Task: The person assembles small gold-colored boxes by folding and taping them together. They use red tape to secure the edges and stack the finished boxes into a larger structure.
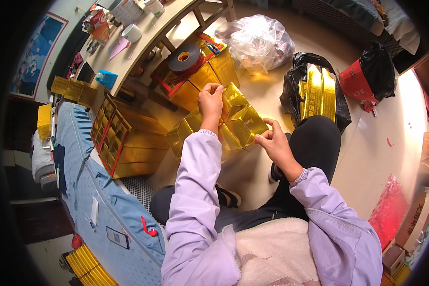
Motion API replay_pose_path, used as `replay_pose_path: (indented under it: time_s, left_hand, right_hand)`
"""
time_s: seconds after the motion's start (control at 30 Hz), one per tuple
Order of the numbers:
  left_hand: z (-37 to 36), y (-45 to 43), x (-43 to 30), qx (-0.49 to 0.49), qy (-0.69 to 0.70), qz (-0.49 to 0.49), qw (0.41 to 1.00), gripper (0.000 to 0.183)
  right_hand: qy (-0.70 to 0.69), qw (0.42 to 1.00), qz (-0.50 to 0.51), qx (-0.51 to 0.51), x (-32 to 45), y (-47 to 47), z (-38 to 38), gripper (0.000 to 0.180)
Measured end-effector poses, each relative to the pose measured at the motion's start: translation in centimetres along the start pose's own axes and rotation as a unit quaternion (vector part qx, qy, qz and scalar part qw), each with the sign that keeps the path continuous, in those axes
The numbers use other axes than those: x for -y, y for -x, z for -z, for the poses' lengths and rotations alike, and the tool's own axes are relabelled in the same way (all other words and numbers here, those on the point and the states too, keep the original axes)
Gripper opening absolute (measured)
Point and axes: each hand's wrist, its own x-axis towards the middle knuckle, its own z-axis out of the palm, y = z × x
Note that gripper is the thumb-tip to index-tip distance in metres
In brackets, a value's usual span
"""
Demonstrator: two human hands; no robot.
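Note:
A gold foil cardboard piece (pixel 236 123) with scalloped edges and folded, box-like sections is held out before me, above the floor. My left hand (pixel 211 102) pinches its far edge between thumb and fingertips. At its right corner, the thumb and fingers of my right hand (pixel 274 137) grip the edge. Just beyond stands a gold foil box (pixel 196 84) edged with red tape, with a large black tape roll (pixel 184 58) lying on top. Another gold box (pixel 143 150) with red edging stands to the left. Part of the held piece is hidden behind my left hand and forearm.
A black plastic bag (pixel 289 80) holds gold cardboard pieces (pixel 320 91) near my knee. A clear plastic bag (pixel 257 44), a red bin (pixel 357 82) and a table (pixel 153 30) stand farther off. On the blue bedspread (pixel 111 211) at left lies a phone (pixel 117 237).

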Motion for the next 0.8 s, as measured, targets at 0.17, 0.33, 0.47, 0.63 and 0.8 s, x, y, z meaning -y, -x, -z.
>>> replay_pose_path:
  time_s: [0.17,0.33,0.47,0.63,0.8]
  left_hand:
    - [-0.2,0.0,-0.1,-0.016,-0.043,-0.007,0.999,0.012]
    - [-0.4,0.0,-0.3,-0.023,-0.076,-0.023,0.997,0.012]
    - [-0.3,0.2,-0.1,-0.034,-0.111,-0.052,0.992,0.012]
    - [-0.5,0.7,-1.0,-0.04,-0.13,-0.074,0.988,0.013]
    - [-0.6,1.1,-1.2,-0.039,-0.135,-0.098,0.985,0.012]
  right_hand:
    - [0.0,1.0,-0.009,0.0,0.3,0.0,0.0,0.058]
    - [0.006,1.0,0.003,-0.012,-0.3,-0.1,-0.1,0.059]
    - [0.011,1.0,-0.021,-0.008,0.7,0.0,-0.1,0.06]
    - [0.052,0.998,-0.016,-0.021,0.8,0.0,0.0,0.059]
    - [0.09,0.995,-0.018,-0.024,1.3,0.2,0.1,0.06]
